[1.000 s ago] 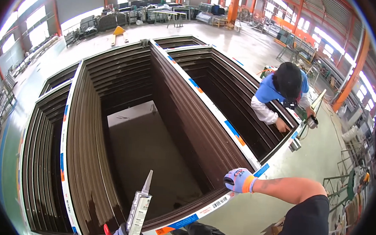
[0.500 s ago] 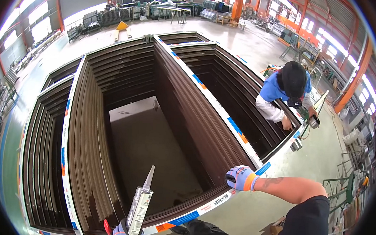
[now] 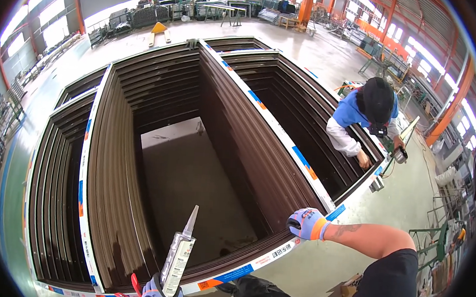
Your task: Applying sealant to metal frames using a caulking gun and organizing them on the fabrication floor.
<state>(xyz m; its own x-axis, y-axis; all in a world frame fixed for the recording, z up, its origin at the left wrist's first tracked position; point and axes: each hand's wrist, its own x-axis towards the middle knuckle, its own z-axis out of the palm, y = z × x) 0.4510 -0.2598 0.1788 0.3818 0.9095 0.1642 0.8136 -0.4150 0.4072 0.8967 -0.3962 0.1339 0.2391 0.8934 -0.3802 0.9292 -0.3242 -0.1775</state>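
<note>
My left hand (image 3: 159, 295), in a grey-purple glove, is closed round a sealant cartridge (image 3: 176, 264) with a pale tapered nozzle pointing up. Red bars (image 3: 134, 290), perhaps part of a caulking gun, show beside that hand. In the same kind of glove with an orange cuff, my right hand (image 3: 307, 223) is curled over the near edge of a stack of dark brown window frames (image 3: 254, 155). Its fingers grip the frame close to where the middle bar meets the near side. White tape with blue and orange patches (image 3: 230, 273) covers the top frame's edges.
At the right corner of the stack a person (image 3: 368, 113) in blue with white sleeves bends over the frames, one hand on them and a round metal object in the other. Beyond stand a yellow pallet jack (image 3: 158, 28), trestles and orange columns (image 3: 306, 8).
The view has shifted slightly, so the stack sits a little lower and to the right. Both my hands keep their holds; the other person's pose is nearly the same.
</note>
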